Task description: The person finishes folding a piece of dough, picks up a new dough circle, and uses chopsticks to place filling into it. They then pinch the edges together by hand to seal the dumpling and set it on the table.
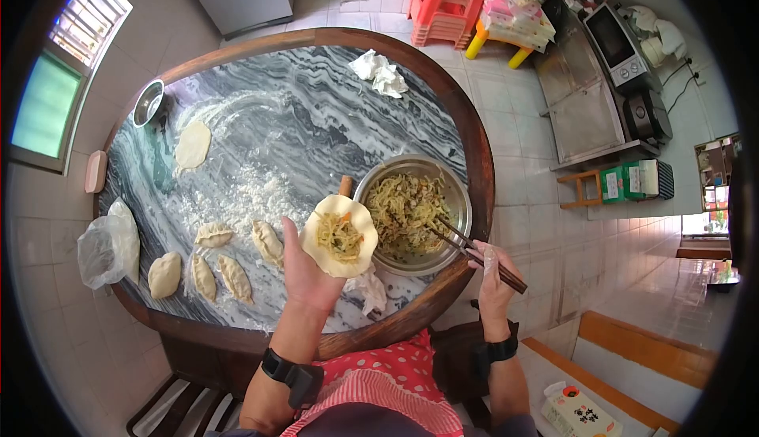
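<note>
My left hand is palm up and bears a round dough wrapper with a mound of shredded filling at its middle. In my right hand is a pair of dark chopsticks, their tips down in the filling of a steel bowl. The bowl stands at the table's right side. Several folded dumplings lie left of my left hand, beside a lump of dough. Another flat wrapper lies farther back. A wooden rod's end shows behind the held wrapper.
Loose flour covers part of the marble table. A small metal bowl sits at the back left, crumpled tissues at the back right. A plastic bag is at the left edge, another crumpled tissue near the front edge.
</note>
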Motion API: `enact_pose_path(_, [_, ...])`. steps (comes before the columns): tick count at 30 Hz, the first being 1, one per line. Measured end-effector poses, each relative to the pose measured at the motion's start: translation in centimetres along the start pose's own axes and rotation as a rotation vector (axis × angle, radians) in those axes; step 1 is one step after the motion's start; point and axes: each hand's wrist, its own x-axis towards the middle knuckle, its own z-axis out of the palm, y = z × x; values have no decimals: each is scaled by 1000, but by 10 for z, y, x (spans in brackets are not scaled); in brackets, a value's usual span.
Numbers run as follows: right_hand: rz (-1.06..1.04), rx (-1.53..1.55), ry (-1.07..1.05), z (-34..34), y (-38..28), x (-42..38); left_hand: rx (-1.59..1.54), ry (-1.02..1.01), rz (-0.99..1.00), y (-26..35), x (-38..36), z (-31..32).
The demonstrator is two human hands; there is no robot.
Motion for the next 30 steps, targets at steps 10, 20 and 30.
enact_pose_path(10, [260,441,210,19,27,29,53,-30,-21,-3,-2,14])
enact_pose_path(20, [332,605,239,0,6,11,14,-85,-26,-6,7,15])
enact_pose_path(30, [250,620,318,-38,-23,5,7,-64,1,-33,38,13])
